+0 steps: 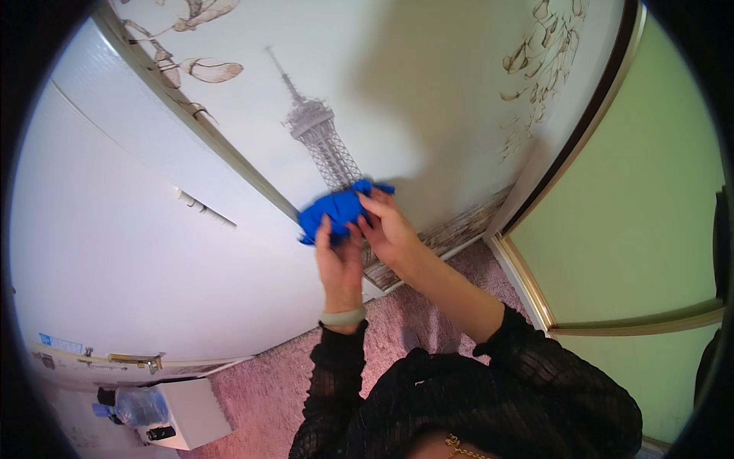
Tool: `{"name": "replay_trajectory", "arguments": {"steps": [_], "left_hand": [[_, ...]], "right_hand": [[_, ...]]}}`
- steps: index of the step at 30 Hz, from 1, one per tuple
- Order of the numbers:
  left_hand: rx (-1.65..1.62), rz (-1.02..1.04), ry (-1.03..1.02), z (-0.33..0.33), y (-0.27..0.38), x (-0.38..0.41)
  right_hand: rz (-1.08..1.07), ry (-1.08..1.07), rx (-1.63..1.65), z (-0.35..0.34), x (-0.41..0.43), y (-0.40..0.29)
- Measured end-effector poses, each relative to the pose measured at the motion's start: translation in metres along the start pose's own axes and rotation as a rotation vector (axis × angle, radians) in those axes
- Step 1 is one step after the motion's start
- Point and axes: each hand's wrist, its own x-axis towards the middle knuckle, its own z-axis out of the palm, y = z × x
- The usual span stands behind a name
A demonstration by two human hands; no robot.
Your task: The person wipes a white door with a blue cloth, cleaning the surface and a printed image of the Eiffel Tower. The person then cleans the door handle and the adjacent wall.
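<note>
A bright blue bundle (pixel 335 211) of folded, thin, soft material is held up before the wall with a printed tower picture (pixel 324 132). Whether it is cloth or plastic I cannot tell. My left hand (pixel 341 269) grips its lower edge, thumb on the near face. On the right side, my right hand (pixel 390 226) pinches it between thumb and fingers, and a loose blue end sticks out past the fingertips. The bundle covers the lower part of the printed tower. Some of my fingers are hidden behind it.
A white door (pixel 172 275) with a handle (pixel 135 360) stands at the left. Green sliding panels (pixel 619 218) are at the right. Below lies a pink carpet (pixel 264 396). A large water bottle (pixel 143 406) rests by a white box-shaped cabinet (pixel 198 410) at the lower left.
</note>
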Motion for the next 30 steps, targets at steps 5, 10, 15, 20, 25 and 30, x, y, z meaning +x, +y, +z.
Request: {"name": "replay_trajectory", "arguments": {"steps": [5,10,15,20,25,30], "left_hand": [[-0.078,-0.326,0.393,-0.105,-0.033,0.028],[0.025,-0.136,0.275,-0.045,-0.007,0.010],[0.156,0.142,0.027,0.068,0.026,-0.025],[0.729,0.749,-0.145,0.078,0.021,-0.016],[1.532,1.356,-0.049,0.025,0.014,-0.012],[1.818,1.167,-0.033,0.048,0.016,-0.011]], "right_hand": [[0.332,0.312,0.172,-0.086,0.038,0.036],[0.199,0.239,0.202,-0.040,0.016,0.019],[-0.298,0.134,-0.200,0.056,-0.017,-0.005],[-1.474,0.144,-1.302,0.082,-0.014,-0.021],[-1.301,-0.072,-1.645,0.036,-0.011,-0.015],[-1.411,-0.209,-1.674,0.043,0.002,-0.030]]}}
